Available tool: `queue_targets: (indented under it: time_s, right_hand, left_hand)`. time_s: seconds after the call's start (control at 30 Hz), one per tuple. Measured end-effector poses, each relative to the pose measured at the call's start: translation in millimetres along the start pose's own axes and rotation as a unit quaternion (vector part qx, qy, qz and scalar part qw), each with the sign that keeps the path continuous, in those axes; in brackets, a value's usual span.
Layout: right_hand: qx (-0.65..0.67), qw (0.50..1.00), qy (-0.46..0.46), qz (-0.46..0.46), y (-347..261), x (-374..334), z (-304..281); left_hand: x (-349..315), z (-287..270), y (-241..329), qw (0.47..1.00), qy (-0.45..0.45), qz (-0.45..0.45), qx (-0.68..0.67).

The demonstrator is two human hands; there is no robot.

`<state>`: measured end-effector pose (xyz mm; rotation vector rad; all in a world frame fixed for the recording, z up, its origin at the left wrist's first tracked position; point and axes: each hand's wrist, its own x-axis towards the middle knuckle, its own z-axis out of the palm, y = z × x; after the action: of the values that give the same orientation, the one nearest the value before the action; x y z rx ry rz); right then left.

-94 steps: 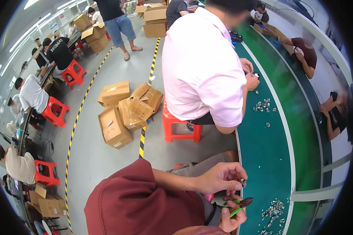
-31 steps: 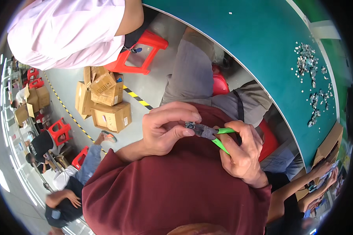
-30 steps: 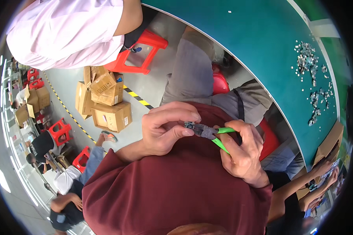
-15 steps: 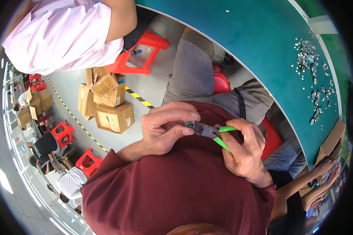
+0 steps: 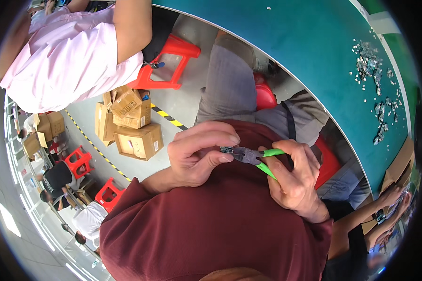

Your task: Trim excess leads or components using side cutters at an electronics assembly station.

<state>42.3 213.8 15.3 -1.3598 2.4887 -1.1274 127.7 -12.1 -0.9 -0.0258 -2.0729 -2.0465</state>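
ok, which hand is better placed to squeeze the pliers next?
Right, most likely: the right hand has the green-handled pliers by their spread handles, while the left hand is busy pinching a small dark part at the plier tips.

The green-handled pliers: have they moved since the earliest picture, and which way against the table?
Yes: the pliers have moved away from the edge of the green table, which their tips overlapped in view, toward the maroon shirt.

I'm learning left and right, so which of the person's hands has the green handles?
The right hand: it grips the pliers by their green handles, while the left hand pinches a small part at the pliers' tip.
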Motion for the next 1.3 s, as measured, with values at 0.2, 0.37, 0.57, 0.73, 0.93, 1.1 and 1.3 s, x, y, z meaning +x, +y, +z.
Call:
queue_targets:
  time_s: [0.2, 0.37, 0.57, 0.73, 0.93, 1.1, 1.3]
  right_hand:
    - [0.007, 1.0, 0.003, 0.002, -1.1, -1.3, 3.9]
    - [0.004, 1.0, 0.005, 0.002, -1.5, -1.9, 5.4]
    - [0.047, 0.996, 0.079, 0.019, -3.2, -7.0, -9.6]
    - [0.085, 0.991, 0.075, 0.064, 5.5, -7.8, 0.9]
    - [0.033, 0.977, 0.164, 0.135, 17.5, -5.9, -4.6]
    - [-0.117, 0.958, 0.225, 0.134, 50.3, 18.0, -25.1]
    - [-0.198, 0.948, 0.216, 0.124, 94.4, 59.6, -38.5]
  left_hand:
    - [-1.6, -1.7, -1.3, 1.0, 0.013, 0.022, 0.01]
    - [-6.6, -3.1, -0.3, 1.0, 0.012, 0.009, 0.022]
    - [-12.5, -6.9, -5.3, 0.998, 0.017, -0.041, 0.04]
    - [-16.8, -3.4, -16.9, 0.973, 0.041, -0.08, -0.213]
    - [-9.9, -5.6, -30.0, 0.949, 0.044, -0.066, -0.304]
    - [-0.2, -1.8, -29.8, 0.941, 0.042, -0.076, -0.326]
    - [11.6, 0.3, -30.3, 0.936, 0.045, -0.092, -0.336]
